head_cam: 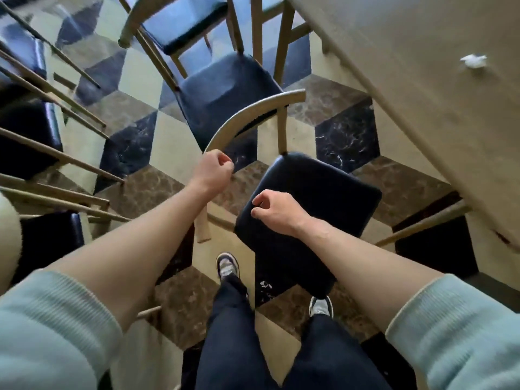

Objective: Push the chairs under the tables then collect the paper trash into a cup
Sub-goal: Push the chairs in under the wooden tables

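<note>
Marble-patterned floor (346,139); beige table (422,88) right.

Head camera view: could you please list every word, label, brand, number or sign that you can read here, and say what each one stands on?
None: no readable text appears anywhere in this view.
The table, the crumpled paper, the nearest chair and the other chairs show no lettering.
The shoes carry a pattern, too blurred to tell any brand.

Chair (306,209) just left of table (422,114) w/ paper scrap (474,61) on it; more chairs (225,88) behind
</note>
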`<state>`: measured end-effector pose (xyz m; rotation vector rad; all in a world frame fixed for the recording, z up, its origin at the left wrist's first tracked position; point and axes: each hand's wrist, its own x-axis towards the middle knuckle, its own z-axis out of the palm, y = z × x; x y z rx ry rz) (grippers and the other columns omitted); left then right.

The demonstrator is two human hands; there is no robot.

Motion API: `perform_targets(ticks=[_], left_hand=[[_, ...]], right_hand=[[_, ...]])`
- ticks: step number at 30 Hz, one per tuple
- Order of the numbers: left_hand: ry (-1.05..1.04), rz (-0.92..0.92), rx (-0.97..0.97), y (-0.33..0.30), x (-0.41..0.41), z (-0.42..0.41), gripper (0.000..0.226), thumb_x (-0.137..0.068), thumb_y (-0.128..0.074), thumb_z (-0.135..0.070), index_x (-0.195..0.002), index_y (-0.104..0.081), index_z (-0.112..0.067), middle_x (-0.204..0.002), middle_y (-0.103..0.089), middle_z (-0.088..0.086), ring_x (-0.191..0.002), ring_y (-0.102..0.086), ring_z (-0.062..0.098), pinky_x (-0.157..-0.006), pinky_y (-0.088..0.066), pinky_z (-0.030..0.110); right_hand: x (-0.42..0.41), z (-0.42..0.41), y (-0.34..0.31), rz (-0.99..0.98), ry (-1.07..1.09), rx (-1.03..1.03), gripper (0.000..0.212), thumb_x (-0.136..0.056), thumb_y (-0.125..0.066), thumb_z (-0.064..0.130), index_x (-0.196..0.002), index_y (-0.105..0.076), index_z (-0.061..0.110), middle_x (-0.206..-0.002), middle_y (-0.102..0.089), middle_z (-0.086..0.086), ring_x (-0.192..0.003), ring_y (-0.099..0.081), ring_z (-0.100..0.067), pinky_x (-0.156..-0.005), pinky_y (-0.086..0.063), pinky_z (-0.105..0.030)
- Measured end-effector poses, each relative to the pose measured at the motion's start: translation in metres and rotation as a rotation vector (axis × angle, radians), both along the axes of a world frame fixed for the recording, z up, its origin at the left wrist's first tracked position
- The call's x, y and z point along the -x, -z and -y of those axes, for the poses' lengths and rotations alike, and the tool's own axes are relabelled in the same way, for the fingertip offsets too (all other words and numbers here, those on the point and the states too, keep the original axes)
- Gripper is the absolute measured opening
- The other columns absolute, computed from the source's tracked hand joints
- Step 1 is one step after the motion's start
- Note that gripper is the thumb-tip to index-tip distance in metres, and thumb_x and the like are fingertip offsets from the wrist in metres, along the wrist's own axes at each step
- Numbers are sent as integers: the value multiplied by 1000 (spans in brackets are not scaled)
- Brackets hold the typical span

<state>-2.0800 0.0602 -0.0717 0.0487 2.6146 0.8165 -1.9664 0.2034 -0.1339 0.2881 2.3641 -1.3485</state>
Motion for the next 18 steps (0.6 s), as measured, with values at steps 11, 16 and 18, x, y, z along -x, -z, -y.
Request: perform_targets(ticks=[11, 16, 18], left_hand=[[392, 207, 67, 74, 193, -68, 33, -87, -74, -26, -114, -59, -15, -97, -68, 4, -81, -67, 16, -60, -49, 26], [477, 420, 92, 88, 228, -91, 32, -80, -78, -16, -109, -67, -10, -90, -74, 10, -80, -76, 26, -68, -64, 40], [485, 417, 82, 95, 231, -90, 29, -77, -78, -14, -105, -68, -12, -89, -73, 11, -80, -76, 27, -68, -65, 42]], right_hand=[[173, 101, 34, 223, 529, 421, 70, -79, -75, 41, -141, -45, 23, -125, -62, 4, -113, -59, -17, -95, -47, -34], [179, 142, 55, 468, 643, 451, 80, -79, -75, 40, -145, -41, 11, -117, -63, -1, -108, -62, -23, -96, -51, -38], [181, 148, 57, 446, 722, 438, 90, -77, -72, 31, -154, -25, 26, -105, -57, 10, -97, -59, -19, -88, -48, -30]])
